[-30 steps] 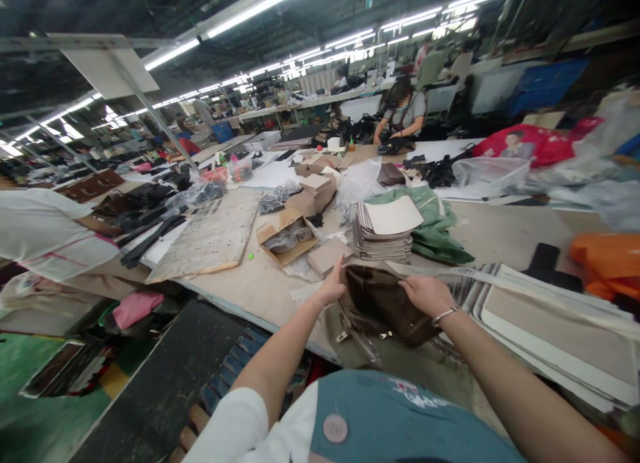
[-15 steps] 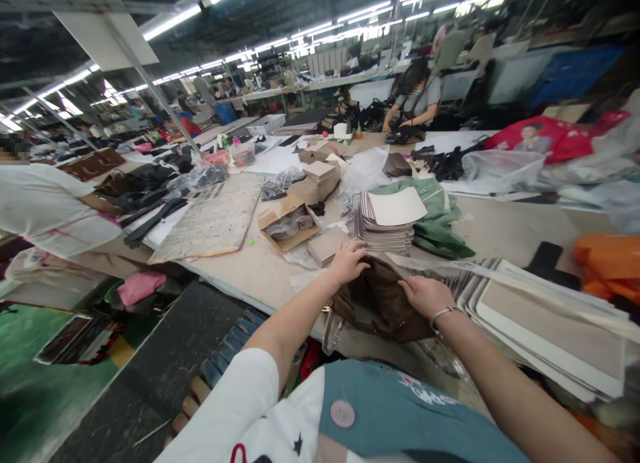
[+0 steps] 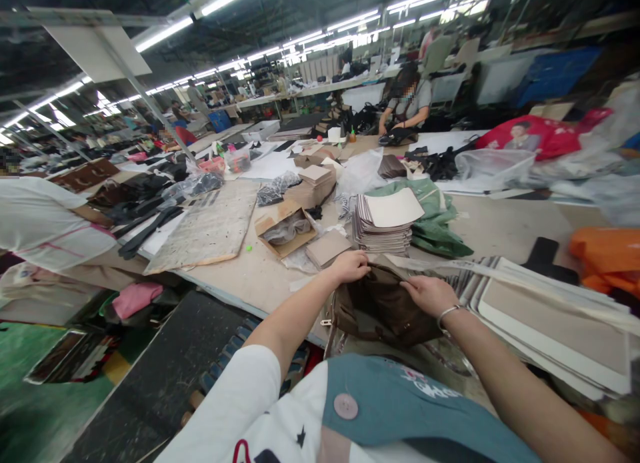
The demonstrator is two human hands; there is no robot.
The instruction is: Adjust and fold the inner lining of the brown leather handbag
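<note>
A dark brown bag point(image 3: 387, 310) with a soft, sagging body lies at the table's near edge, its mouth facing up. My left hand point(image 3: 351, 266) is closed on the left part of its rim. Gripping the right part of the same rim is my right hand point(image 3: 429, 294), thumb toward the opening. A zipper pull point(image 3: 326, 322) hangs out at the bag's left side. Clear plastic shows under and around the bag. Just beyond my left hand sits a small stack of beige boards point(image 3: 327, 247), and behind the bag stands a taller stack of pale panels point(image 3: 385, 223).
Large white and beige panels point(image 3: 560, 323) are piled to the right. An open cardboard box point(image 3: 285, 230) stands left of centre, beside a worn board point(image 3: 210, 226). Green plastic point(image 3: 437, 226) lies behind the tall stack. One person point(image 3: 407, 103) works across the table, another point(image 3: 45, 216) at far left.
My left hand's fingers, spread over the rim before, have curled in and closed on it. My right hand keeps its hold. The view has shifted slightly.
</note>
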